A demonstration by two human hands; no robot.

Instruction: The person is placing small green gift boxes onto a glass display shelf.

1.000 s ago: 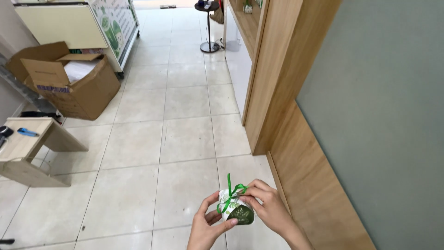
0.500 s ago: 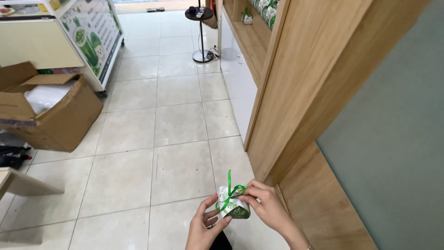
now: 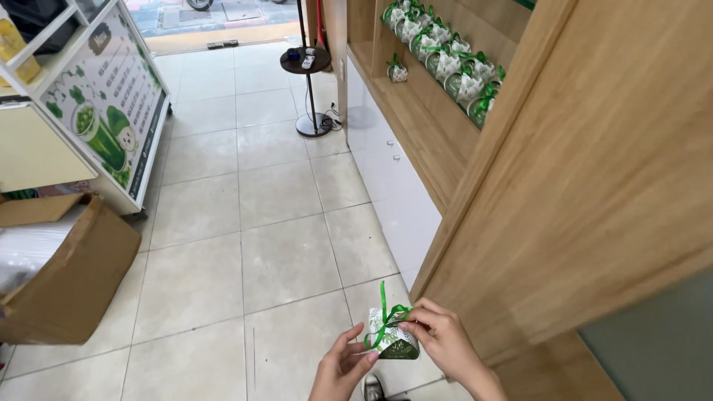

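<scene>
Both hands, left hand (image 3: 343,366) and right hand (image 3: 440,343), still gripped the ribboned gift jar (image 3: 393,341) as matching jars on the wooden shelf (image 3: 416,111) came into view.

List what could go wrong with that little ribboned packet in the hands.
1. The packet is pinched only by fingertips of the left hand and right hand, above bare tile floor; a slip would likely drop it.
2. The right fingers grip the green ribbon at its knot; a tug might loosen the bow.
3. The wooden shelf unit stands close on the right, so the right elbow could bump it.
</scene>
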